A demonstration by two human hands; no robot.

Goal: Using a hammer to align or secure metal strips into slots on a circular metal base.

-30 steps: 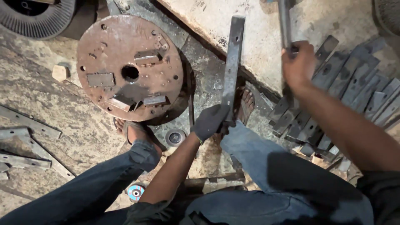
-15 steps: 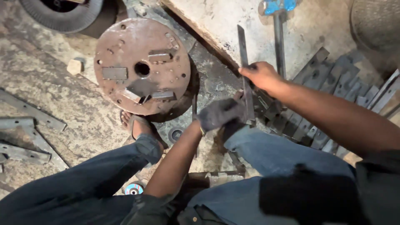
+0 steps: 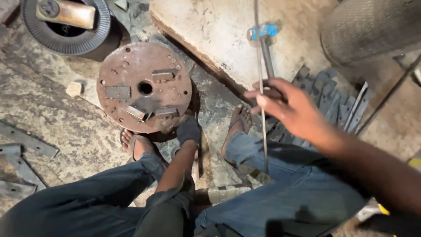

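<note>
- Head view: our right hand pinches a thin flat grey metal strip, seen edge-on and cut off at the top.
- Our gloved left hand rests by the round rusty steel plate; its grip is hard to make out.
- Grey metal bars lie partly hidden behind our right hand.

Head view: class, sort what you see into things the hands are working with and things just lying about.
In hand:
- right hand holding a flat metal strip edge-on
- gloved left hand low beside the rusty round plate

Lying about:
- blue-headed hammer
- pile of flat metal pieces
- wire spool
- floor brackets
</note>
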